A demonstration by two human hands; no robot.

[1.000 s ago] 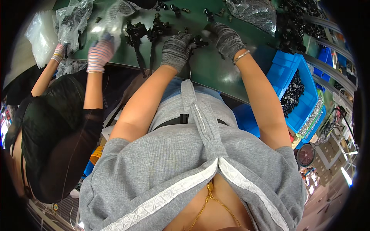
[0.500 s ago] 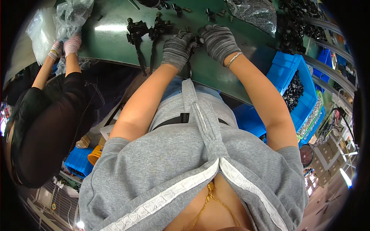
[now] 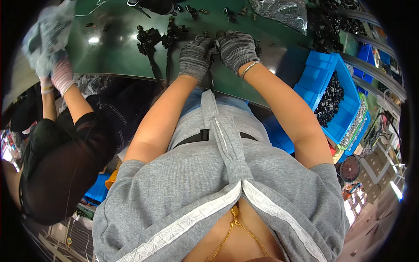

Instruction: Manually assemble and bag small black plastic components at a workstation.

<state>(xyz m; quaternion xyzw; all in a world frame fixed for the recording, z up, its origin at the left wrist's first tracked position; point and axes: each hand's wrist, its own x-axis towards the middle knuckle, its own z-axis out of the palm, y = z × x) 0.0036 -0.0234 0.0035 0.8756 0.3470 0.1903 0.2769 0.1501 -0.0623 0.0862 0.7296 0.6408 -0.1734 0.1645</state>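
Note:
My left hand (image 3: 195, 59), in a grey striped knit glove, is closed round a black lever assembly. Its dark lever (image 3: 211, 77) hangs down past the table's near edge, while most of its body is hidden by my fingers. My right hand (image 3: 237, 50), gloved alike, touches the left one at the top of the assembly. Its fingers are curled together, and what they grip is hidden. Two similar assemblies lie to the left, a black lever assembly (image 3: 149, 41) and another lever assembly (image 3: 173, 34) nearer my left hand. A dark part (image 3: 258, 48) shows just beyond my right hand.
Small black fittings (image 3: 229, 14) and a clear plastic bag (image 3: 281, 13) lie at the far side of the green table (image 3: 109, 56). Blue bins (image 3: 349, 105) of small parts stand at right. On the left, a co-worker's striped gloves (image 3: 63, 76) hold a plastic bag (image 3: 46, 37).
My right hand has shifted left, up against my left hand, uncovering a dark part to its right. The co-worker's hands and plastic bag have moved left. The view has shifted slightly.

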